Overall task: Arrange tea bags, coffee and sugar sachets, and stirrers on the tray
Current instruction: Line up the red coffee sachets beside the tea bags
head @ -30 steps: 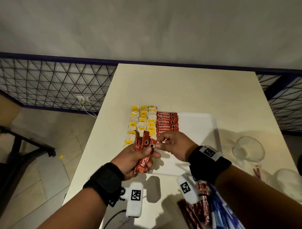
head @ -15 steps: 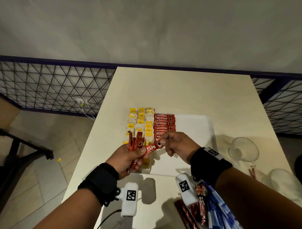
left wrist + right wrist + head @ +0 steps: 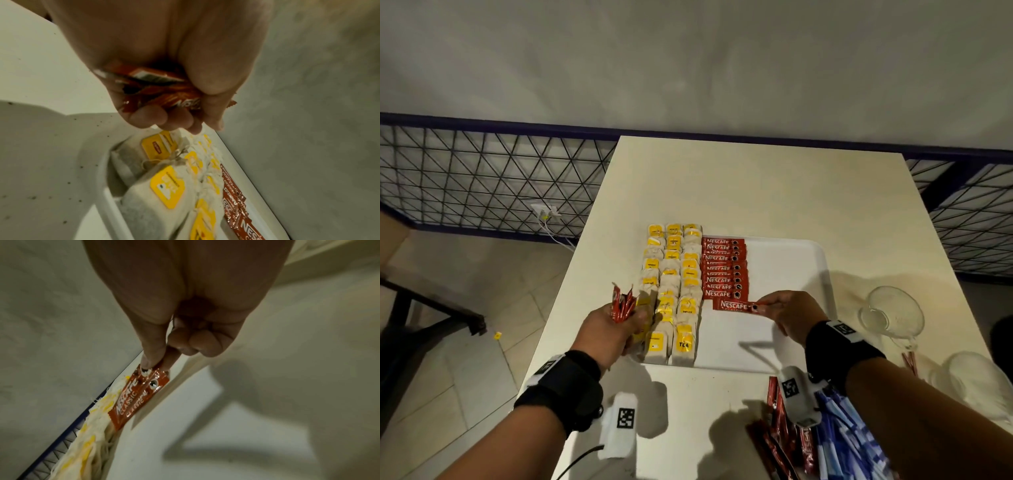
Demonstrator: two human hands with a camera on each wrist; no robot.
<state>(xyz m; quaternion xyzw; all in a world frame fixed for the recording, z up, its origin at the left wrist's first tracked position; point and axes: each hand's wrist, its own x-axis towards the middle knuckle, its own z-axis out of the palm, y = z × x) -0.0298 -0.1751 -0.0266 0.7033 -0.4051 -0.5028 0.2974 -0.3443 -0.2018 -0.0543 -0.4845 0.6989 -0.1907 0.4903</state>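
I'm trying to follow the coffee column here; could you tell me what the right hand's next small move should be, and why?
Probably lower and release: the right hand pinches one coffee sachet by its end, just below the column of coffee sachets on the tray. The left hand grips more to place.

Head overlooks tray (image 3: 791,253) — wrists close, seemingly sharing it.
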